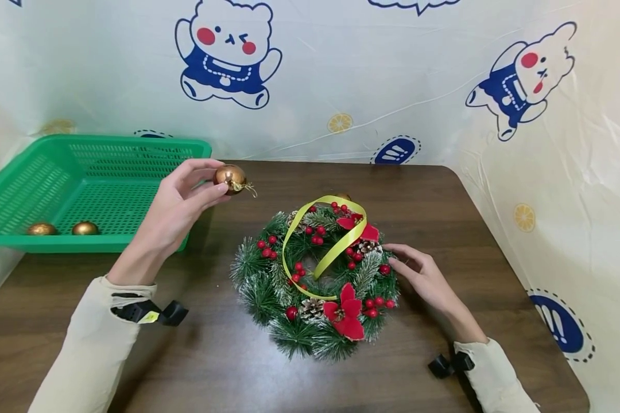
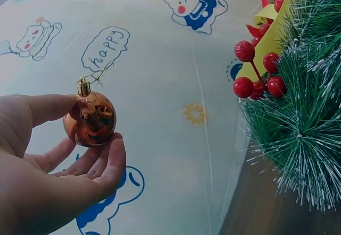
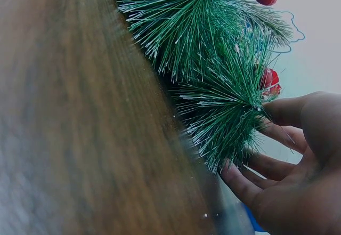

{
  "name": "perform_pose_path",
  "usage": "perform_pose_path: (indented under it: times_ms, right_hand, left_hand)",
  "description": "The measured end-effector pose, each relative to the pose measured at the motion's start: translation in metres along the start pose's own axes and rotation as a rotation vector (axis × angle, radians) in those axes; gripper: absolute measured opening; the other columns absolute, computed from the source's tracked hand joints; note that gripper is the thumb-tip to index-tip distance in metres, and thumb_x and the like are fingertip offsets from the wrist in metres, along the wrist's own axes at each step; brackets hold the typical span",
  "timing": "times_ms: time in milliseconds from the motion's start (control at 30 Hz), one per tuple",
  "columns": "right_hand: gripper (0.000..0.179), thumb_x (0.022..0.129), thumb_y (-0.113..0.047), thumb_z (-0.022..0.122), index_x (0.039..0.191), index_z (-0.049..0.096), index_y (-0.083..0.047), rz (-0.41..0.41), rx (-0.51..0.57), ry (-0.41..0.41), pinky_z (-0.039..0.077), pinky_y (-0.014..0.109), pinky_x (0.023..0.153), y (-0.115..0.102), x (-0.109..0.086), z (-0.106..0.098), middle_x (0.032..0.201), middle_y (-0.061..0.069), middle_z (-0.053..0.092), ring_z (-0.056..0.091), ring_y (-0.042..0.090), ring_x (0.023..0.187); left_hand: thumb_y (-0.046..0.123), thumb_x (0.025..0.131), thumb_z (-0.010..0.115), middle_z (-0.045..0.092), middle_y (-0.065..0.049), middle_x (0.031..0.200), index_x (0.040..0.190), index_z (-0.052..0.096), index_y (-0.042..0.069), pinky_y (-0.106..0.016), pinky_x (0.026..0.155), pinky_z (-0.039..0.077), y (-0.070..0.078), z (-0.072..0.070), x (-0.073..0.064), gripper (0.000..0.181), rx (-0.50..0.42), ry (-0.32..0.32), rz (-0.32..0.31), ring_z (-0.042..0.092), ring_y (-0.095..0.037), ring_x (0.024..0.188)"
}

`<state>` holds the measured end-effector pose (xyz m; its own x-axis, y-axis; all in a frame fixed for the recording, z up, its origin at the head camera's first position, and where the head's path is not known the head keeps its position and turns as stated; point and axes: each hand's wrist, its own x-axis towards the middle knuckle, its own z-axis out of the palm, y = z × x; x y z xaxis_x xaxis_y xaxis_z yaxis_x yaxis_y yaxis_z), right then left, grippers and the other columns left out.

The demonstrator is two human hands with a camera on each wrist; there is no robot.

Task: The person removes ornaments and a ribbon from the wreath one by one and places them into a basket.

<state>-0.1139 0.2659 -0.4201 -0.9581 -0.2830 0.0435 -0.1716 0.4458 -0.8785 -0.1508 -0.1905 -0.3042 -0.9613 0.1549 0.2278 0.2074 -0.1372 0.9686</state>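
Observation:
My left hand (image 1: 178, 201) pinches a shiny copper-gold Christmas bauble (image 1: 231, 179) between thumb and fingertips, raised beside the green basket. In the left wrist view a gold cap and thin hanging loop top the bauble (image 2: 91, 120). A Christmas wreath (image 1: 258, 292) lies on the table, with red berries, pine cones, red flowers and frosted needles. Loops of yellow ribbon (image 1: 336, 252) rise from it. At the wreath's right edge, my right hand (image 1: 426, 281) holds the outer needles (image 3: 218, 107), thumb on one side and fingers on the other; some fingertips are partly hidden.
The green basket (image 1: 134, 244) stands at the left with two gold baubles (image 1: 85, 228) near its front wall. Behind the wreath, another gold ball (image 1: 344, 197) shows partly. A printed sheet (image 1: 299, 69) hangs behind the brown wooden table (image 1: 206, 355).

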Motion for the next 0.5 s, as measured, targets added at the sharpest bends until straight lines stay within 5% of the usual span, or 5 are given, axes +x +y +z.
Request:
perform_pose_path:
  times_ms: [500]
  right_hand:
    - [0.033,0.102,-0.029,0.057,0.135,0.061,-0.023,0.009,-0.005,-0.001,0.048,0.025,0.093,0.001,0.0,0.0,0.134,-0.001,0.06,0.054,0.02,0.119]
  left_hand:
    - [0.006,0.095,0.067,0.054,-0.015,0.135,0.135,0.052,0.003,-0.024,0.088,0.055,0.007,-0.014,-0.027,0.043,0.056,0.02,-0.01,0.066,-0.019,0.102]
